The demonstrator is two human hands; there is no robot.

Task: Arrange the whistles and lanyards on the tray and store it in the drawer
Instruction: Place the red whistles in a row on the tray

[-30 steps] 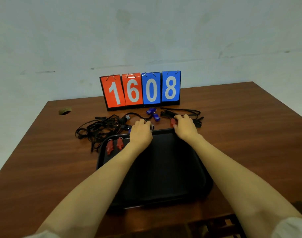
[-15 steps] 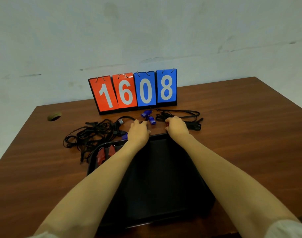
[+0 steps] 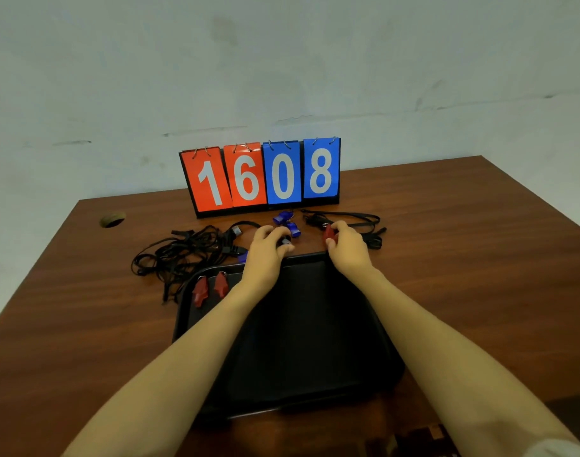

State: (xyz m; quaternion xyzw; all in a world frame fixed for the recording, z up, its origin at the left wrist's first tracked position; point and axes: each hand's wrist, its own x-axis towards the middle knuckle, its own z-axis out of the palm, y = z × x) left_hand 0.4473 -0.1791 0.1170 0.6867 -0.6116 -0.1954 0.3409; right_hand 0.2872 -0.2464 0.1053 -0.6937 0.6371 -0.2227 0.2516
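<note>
Fingers of your right hand (image 3: pixel 346 249) pinch a red whistle (image 3: pixel 329 233) just beyond the black tray (image 3: pixel 315 341). Your left hand (image 3: pixel 265 255) curls round a dark piece (image 3: pixel 284 241), perhaps a lanyard clip. Two red whistles (image 3: pixel 200 290) lie in its far-left corner.

3 red whistles (image 3: pixel 200 290) on show: 2 on the 1 black tray (image 3: pixel 315 324), 1 pinched in the right hand (image 3: pixel 348 249). 2 blue whistles (image 3: pixel 282 218) by the 1 scoreboard (image 3: pixel 265 176), which carries 4 number cards. The left hand (image 3: pixel 265 252) grips 1 dark item (image 3: pixel 285 241). Black lanyards (image 3: pixel 180 255): 2 heaps, strands too tangled to count.
</note>
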